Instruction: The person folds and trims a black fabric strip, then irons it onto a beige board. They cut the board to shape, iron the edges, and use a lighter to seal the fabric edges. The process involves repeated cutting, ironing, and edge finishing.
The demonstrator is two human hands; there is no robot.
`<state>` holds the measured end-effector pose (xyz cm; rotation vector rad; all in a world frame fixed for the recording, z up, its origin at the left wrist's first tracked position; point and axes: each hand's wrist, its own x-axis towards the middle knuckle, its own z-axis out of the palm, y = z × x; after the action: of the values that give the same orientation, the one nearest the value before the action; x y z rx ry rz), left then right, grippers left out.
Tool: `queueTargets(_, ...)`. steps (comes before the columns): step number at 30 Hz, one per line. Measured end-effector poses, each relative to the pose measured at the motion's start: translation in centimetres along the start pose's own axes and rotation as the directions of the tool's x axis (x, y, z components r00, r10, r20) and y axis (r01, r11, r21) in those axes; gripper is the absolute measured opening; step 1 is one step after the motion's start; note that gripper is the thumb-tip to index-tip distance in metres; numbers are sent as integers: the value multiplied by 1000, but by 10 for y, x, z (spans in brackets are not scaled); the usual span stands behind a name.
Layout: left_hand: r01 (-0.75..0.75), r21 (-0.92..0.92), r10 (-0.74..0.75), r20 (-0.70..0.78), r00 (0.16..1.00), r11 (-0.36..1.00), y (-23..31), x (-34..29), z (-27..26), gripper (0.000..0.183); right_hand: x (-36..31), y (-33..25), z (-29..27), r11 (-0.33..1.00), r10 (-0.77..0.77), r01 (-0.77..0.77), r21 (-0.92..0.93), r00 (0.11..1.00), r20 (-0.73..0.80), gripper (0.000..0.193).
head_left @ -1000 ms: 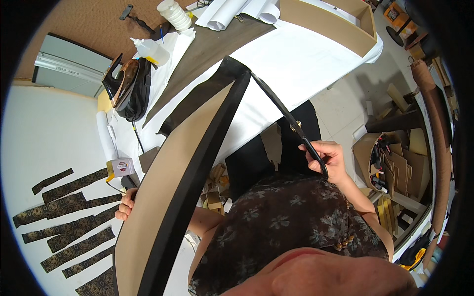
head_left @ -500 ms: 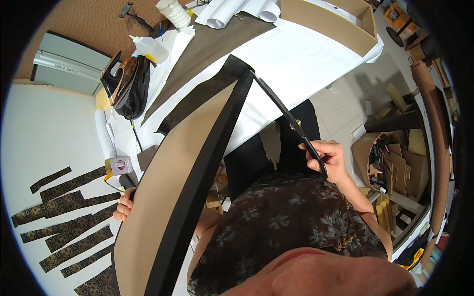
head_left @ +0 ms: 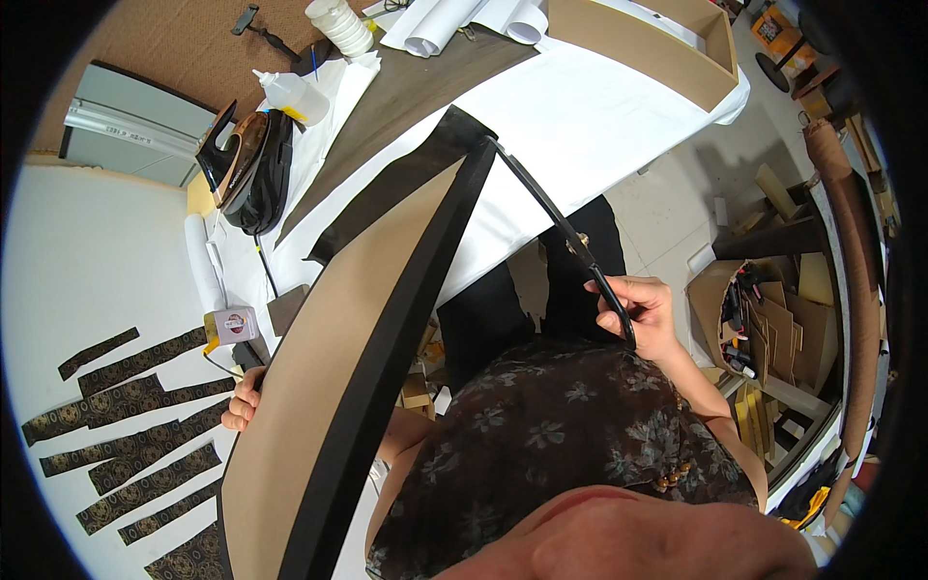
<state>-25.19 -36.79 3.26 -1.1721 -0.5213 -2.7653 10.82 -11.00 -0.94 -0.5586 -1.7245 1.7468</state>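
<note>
My left hand [head_left: 246, 399] grips the left edge of a long curved tan board [head_left: 314, 372], its fingers curled over the rim. Black fabric [head_left: 387, 387] covers the board's right side, and a loose dark flap [head_left: 396, 184] spreads from its far edge onto the white table. In my right hand [head_left: 643, 314] is a pair of long scissors [head_left: 577, 242], held by the black handles. The blade tips touch the fabric at the board's far corner, and the blades look nearly closed there. Part of my left hand is hidden behind the board.
A clothes iron [head_left: 253, 169], a squeeze bottle [head_left: 293, 97] and paper rolls [head_left: 445, 27] lie at the back. Patterned dark strips [head_left: 145, 425] are spread at left. An open tan box frame [head_left: 648, 43] stands back right. Shelving with cardboard scraps [head_left: 783, 324] is at right.
Almost nothing differs. My right hand and the scissor handles have shifted very slightly to the left; the blade tips stay at the fabric corner.
</note>
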Motion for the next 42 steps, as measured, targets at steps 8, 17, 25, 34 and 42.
queueTargets(8,17,-36,-17,16,1000,999,2,3,-13,23,6,-4,-19,965,47,-78,250,991,127,47)
queueTargets(17,-41,85,40,16,999,996,3,-1,-37,29,12,-12,-29,970,144,-170,173,978,154,46)
queueTargets(25,12,140,-15,22,1000,990,6,2,-31,28,22,-14,-42,981,173,-185,64,972,162,44)
queueTargets(34,135,-6,-131,212,968,991,12,7,-40,17,26,-11,-45,975,221,-221,-6,973,74,44)
queueTargets(42,102,7,-98,334,937,995,17,17,-54,15,8,-25,-66,983,164,-174,58,975,150,46)
